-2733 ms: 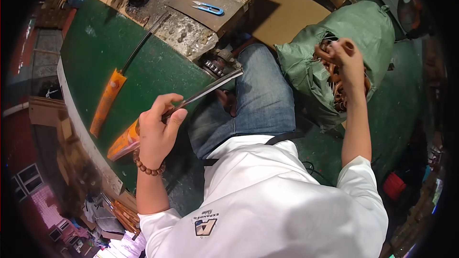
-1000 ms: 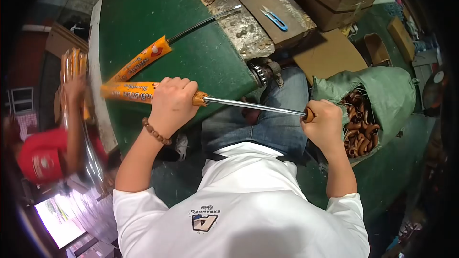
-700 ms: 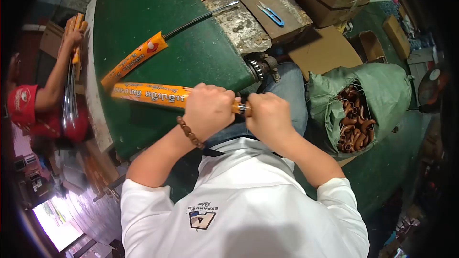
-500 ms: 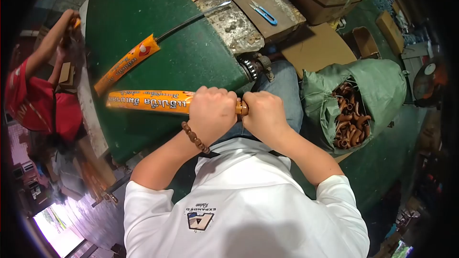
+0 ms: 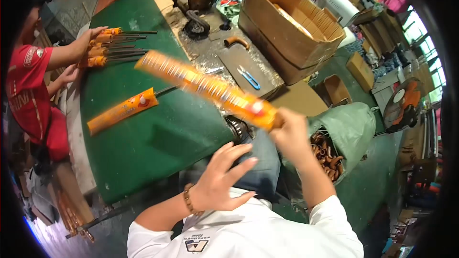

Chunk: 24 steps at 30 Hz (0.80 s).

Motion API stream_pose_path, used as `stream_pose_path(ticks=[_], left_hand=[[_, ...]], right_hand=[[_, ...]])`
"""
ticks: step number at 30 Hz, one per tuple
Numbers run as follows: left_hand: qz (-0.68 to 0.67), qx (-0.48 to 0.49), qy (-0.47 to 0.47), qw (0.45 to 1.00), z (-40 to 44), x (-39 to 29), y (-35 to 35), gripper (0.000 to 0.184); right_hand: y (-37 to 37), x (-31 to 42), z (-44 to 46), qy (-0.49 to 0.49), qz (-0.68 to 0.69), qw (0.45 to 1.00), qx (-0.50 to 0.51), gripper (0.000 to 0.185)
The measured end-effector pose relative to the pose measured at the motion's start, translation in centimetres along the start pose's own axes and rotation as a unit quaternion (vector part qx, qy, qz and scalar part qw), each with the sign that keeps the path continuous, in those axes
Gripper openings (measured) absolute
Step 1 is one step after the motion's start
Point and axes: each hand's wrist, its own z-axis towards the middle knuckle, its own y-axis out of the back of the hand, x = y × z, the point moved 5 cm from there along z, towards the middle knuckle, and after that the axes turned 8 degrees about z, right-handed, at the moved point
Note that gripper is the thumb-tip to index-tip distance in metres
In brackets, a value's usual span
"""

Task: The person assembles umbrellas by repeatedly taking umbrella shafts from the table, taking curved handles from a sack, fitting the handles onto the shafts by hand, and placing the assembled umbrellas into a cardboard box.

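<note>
My right hand (image 5: 294, 136) is wrapped round one end of an umbrella in an orange printed sleeve (image 5: 205, 86). Blurred by motion, the umbrella slants up to the left above the green table. My left hand (image 5: 222, 177), with a beaded bracelet at its wrist, is open over my lap and holds nothing. A second orange-sleeved umbrella (image 5: 124, 110) lies on the table, its metal shaft pointing right and partly hidden behind the held one. Beyond the held umbrella, blue thread snips (image 5: 249, 77) and a brown curved handle (image 5: 236, 43) rest on the worktop.
A co-worker in red (image 5: 31, 81) reaches over several orange-sleeved umbrellas (image 5: 98, 48) at the green table's (image 5: 191, 145) far left. An open cardboard box (image 5: 282, 38) stands behind the worktop. Right of my legs is a green sack (image 5: 351, 119) of brown curved handles (image 5: 327, 160).
My left hand has let go of the umbrella and opened. My right hand has lifted it up and away, tilting it. The view has shifted, showing the co-worker's hands at the other umbrellas.
</note>
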Motion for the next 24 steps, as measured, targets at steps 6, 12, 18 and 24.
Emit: stream_pose_path(ticks=[6,12,18,24], left_hand=[[0.001,0.038,0.103,0.994,-4.0,1.9,0.7,0.081],[0.025,0.054,0.157,0.986,-4.9,2.0,0.2,0.072],[0.093,0.011,0.175,0.98,-3.8,5.3,2.6,0.053],[0.246,-0.039,0.178,0.952,0.7,12.5,5.5,0.035]], right_hand=[[14.3,0.4,15.1,0.033,-0.395,0.882,-0.255,0.017],[16.9,-6.7,21.6,0.073,-0.51,0.804,-0.297,0.043],[13.0,-14.0,8.6,0.146,-0.302,0.89,-0.309,0.037],[12.3,-32.3,-13.1,-0.21,-0.309,0.873,-0.313,0.021]])
